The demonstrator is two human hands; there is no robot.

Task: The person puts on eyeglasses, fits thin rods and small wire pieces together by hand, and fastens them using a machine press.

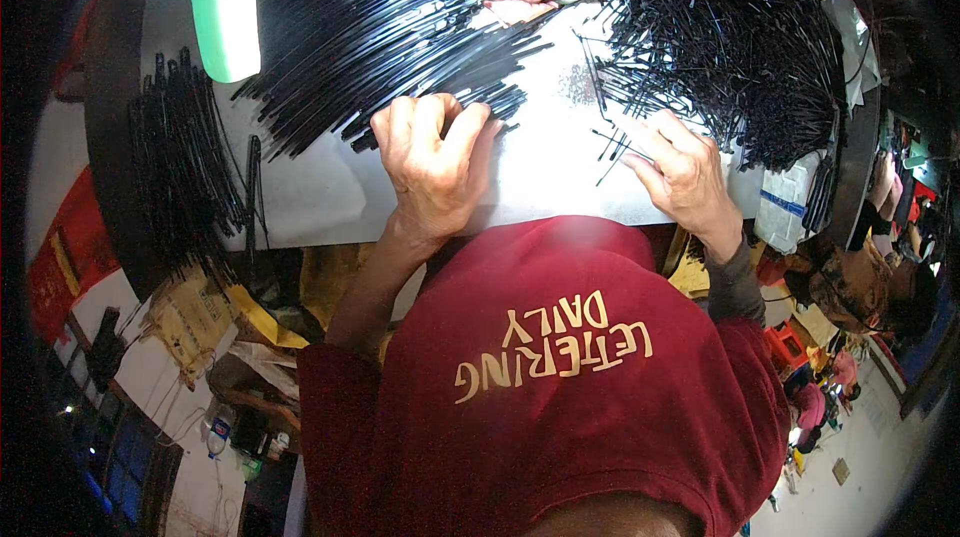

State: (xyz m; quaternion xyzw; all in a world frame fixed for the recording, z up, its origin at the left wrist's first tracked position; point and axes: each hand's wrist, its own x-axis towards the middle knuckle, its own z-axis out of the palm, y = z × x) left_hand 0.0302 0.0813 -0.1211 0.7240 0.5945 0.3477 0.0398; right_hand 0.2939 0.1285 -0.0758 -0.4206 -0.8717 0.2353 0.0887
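Watching remotely, I see the bare left hand [435,167], fingers curled close together, at the near edge of long glossy black rods [370,57] fanned across the white work surface [340,202]; its grip I cannot tell. The bare right hand's [685,172] thumb and forefinger stand slightly apart at thin black sticks [648,158], beside a tangled black heap [740,57]; pinching is unclear.

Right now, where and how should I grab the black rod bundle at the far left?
Probably around the middle of the rod bundle, coming from its right with the left hand: it lies long and narrow, and pale tabletop shows between it and the main pile.
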